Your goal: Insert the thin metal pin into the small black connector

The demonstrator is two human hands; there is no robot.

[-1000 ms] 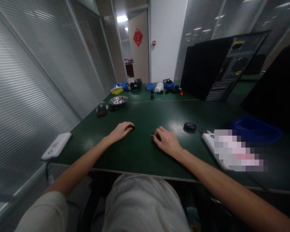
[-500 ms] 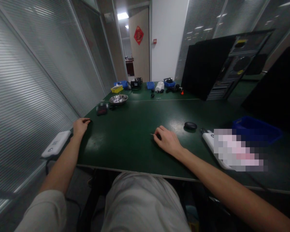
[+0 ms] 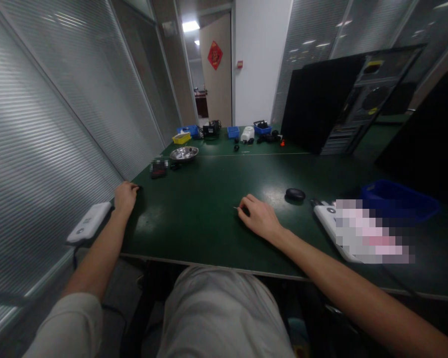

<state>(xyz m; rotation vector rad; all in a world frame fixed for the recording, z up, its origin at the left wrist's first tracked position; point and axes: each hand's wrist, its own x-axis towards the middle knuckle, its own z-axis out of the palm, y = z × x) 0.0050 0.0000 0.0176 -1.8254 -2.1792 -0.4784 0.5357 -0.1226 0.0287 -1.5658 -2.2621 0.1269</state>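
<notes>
Thin pale rod pinched in fingers of right hand, tip pointing left, over middle of green desk; contact with desk cannot be told. Left hand well apart, at desk's left edge, fingertips at small dark piece; grip on it unclear. White device near left wrist. Black oval object right of right hand. Steel dish farther back.

On the surface, right of my right grip, I see what's probably a mouse, then a bin; beyond my left grip and to its right lies a bowl.
</notes>
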